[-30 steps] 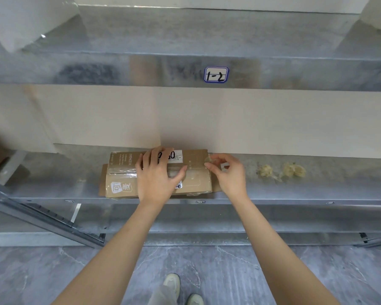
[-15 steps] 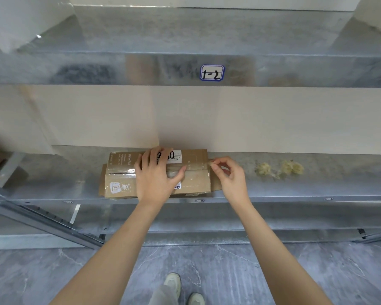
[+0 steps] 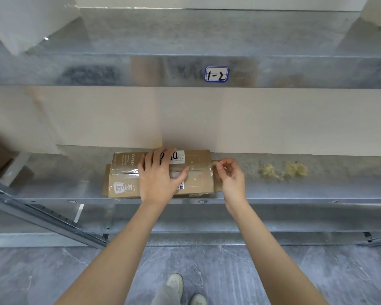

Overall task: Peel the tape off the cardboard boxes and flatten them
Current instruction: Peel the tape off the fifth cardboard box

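Note:
A brown cardboard box [image 3: 123, 172] with white printing lies on a metal shelf [image 3: 317, 190]. Clear tape [image 3: 209, 165] runs along its top seam. My left hand [image 3: 161, 177] presses flat on the middle of the box, fingers spread over a white label. My right hand [image 3: 231, 179] is at the box's right end, where thumb and forefinger pinch the loose end of the tape. The rest of that hand's fingers are curled.
Two crumpled wads of peeled tape [image 3: 283, 170] lie on the shelf to the right. An upper shelf edge carries a label "1-2" [image 3: 216, 74]. A beige wall stands close behind the box. A slanted metal rail [image 3: 42, 216] is at lower left, grey floor below.
My right hand has drawn slightly right and away from the box end, pulling the tape end with it. The left hand stays pressed on the box.

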Demonstrator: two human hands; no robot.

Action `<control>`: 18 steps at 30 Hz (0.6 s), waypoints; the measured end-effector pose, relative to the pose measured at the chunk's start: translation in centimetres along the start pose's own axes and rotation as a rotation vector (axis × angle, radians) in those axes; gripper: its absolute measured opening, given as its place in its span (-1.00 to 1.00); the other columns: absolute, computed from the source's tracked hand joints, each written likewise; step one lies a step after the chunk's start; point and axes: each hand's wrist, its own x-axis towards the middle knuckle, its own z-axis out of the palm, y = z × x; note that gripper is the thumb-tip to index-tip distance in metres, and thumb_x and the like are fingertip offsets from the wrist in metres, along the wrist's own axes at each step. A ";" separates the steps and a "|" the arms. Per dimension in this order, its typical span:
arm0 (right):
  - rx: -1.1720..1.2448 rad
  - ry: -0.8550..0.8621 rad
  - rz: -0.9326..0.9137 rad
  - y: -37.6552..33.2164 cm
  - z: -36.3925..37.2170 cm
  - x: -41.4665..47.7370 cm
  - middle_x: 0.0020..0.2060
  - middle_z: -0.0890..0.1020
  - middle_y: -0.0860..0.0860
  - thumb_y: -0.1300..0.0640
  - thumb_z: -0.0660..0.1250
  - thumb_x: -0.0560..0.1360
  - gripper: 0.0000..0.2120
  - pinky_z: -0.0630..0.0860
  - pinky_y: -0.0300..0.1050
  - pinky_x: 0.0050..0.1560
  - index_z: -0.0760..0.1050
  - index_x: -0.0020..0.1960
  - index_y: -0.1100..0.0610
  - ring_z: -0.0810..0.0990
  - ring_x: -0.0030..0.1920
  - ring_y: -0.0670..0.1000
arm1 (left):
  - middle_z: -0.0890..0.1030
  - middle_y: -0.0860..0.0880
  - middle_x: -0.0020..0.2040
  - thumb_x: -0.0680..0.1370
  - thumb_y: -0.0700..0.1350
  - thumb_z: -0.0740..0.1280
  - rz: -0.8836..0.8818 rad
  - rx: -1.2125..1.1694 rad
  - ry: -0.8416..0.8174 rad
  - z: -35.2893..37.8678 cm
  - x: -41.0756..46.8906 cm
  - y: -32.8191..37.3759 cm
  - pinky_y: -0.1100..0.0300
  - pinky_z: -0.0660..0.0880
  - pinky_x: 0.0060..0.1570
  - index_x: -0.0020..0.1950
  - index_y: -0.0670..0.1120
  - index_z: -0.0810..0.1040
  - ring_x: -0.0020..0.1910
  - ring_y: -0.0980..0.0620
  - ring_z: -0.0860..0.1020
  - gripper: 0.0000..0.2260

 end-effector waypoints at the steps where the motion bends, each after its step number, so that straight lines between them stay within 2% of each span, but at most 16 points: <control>1: 0.024 0.004 0.025 0.1 0.1 0.1 -0.10 0.62 -0.02 0.31 0.27 0.59 -0.87 0.54 -0.17 0.09 0.46 -0.07 0.12 0.60 0.00 -0.08 | 0.54 0.01 0.23 0.48 0.34 0.22 -0.001 0.002 -0.001 0.0 0.0 0.0 -0.06 0.37 0.25 0.24 0.03 0.55 0.23 -0.05 0.47 -0.49; 4: 0.061 -0.005 0.057 -0.2 0.4 0.2 -0.10 0.61 -0.01 0.34 0.18 0.62 -0.84 0.58 -0.22 0.04 0.39 -0.06 0.13 0.62 -0.01 -0.08 | 0.54 0.02 0.23 0.48 0.33 0.22 -0.010 0.001 -0.015 0.0 0.1 0.0 -0.08 0.36 0.26 0.25 0.03 0.55 0.23 -0.06 0.47 -0.50; 9: 0.103 0.033 0.075 -0.4 0.5 0.2 -0.11 0.60 0.05 0.32 0.12 0.65 -0.90 0.63 -0.19 0.00 0.34 -0.01 0.18 0.64 -0.03 0.00 | 0.54 0.01 0.23 0.48 0.32 0.23 -0.012 0.007 -0.019 0.0 0.0 0.0 -0.10 0.37 0.25 0.25 0.03 0.55 0.23 -0.07 0.46 -0.50; 14: 0.198 0.001 0.119 -0.4 0.0 -0.1 -0.06 0.63 0.08 0.27 0.07 0.67 -0.88 0.63 -0.07 0.05 0.29 -0.03 0.13 0.70 -0.04 0.02 | 0.53 0.00 0.23 0.49 0.33 0.19 -0.022 -0.001 -0.035 0.0 0.3 0.0 -0.12 0.37 0.24 0.24 0.03 0.55 0.24 -0.07 0.46 -0.49; 18: 0.180 -0.037 0.097 -1.0 -0.5 -0.2 -0.10 0.64 0.07 0.26 0.13 0.66 -0.93 0.64 -0.04 0.02 0.31 0.00 0.14 0.70 -0.04 0.02 | 0.54 0.00 0.22 0.49 0.32 0.20 -0.018 -0.004 -0.020 0.1 0.2 0.0 -0.12 0.37 0.25 0.24 0.02 0.56 0.24 -0.08 0.46 -0.50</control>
